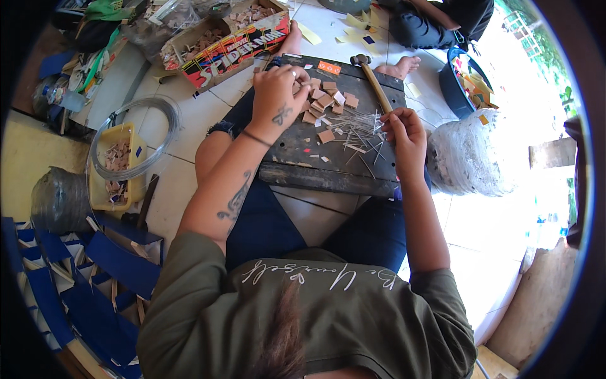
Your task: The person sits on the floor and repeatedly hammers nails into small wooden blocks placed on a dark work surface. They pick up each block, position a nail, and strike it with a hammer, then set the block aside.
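Observation:
My left hand (pixel 278 95) is over the left side of a dark wooden board (pixel 328 180), fingers curled together; what they pinch is hidden. Right beside it lies a heap of small brown square pieces (pixel 326 99). At the board's right edge my right hand (pixel 407 136) has thumb and fingertips pressed together, next to a loose pile of thin cut wires (pixel 360 129). Anything between those fingertips is too small to make out. A hammer (pixel 377 85) with a wooden handle lies at the far right of the board, its head away from me.
Beyond the board stands a printed cardboard box (pixel 233 49) of brown pieces. On the left are a wire coil (pixel 172 129), a yellow basket (pixel 129 201) and blue folded pieces (pixel 120 262). A blue tub (pixel 451 88) and a plastic-wrapped bundle (pixel 467 158) stand right. Another person (pixel 420 28) sits opposite.

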A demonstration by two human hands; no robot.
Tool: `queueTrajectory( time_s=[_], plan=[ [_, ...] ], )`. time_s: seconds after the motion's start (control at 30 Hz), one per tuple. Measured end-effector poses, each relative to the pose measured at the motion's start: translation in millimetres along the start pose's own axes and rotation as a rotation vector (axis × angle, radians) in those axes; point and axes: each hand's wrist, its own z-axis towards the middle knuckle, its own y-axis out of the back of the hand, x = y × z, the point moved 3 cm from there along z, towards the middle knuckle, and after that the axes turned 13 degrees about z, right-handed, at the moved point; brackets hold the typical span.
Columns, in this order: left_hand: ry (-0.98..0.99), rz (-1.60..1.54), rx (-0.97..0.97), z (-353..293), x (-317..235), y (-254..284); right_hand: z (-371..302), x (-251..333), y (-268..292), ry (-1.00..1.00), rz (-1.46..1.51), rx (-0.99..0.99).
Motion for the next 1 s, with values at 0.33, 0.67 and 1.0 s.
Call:
queueTrajectory(
  time_s=[0.33, 0.67, 1.0],
  plan=[
    [-0.078, -0.288, 0.097, -76.4, -63.5, 10.6, -29.4, -1.0, -44.7, -0.094, 0.100, 0.185],
    [-0.084, -0.269, 0.078, -81.7, -56.1, 2.4, -35.7, 2.8, -54.7, 0.126, -0.385, 0.255],
    [-0.087, -0.280, 0.084, -82.5, -55.7, 2.1, -38.1, 3.0, -54.1, 0.168, -0.428, 0.273]
  ],
)
